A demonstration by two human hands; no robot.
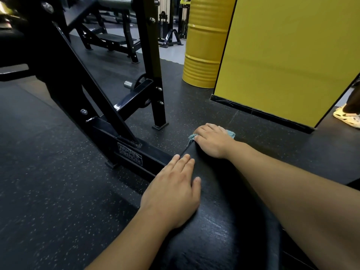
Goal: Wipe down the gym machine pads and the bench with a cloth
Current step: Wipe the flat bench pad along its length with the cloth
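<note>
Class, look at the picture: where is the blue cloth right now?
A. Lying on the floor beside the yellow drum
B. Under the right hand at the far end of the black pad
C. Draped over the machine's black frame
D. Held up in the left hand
B: the blue cloth pokes out from under the right hand on the black pad; the left hand lies flat, without cloth.

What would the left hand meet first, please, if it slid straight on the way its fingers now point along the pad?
Probably the cloth under the right hand: the left hand lies flat on the black pad, fingers aimed up its left edge toward the far end. Depth is unclear; it might just slip off the edge.
</note>
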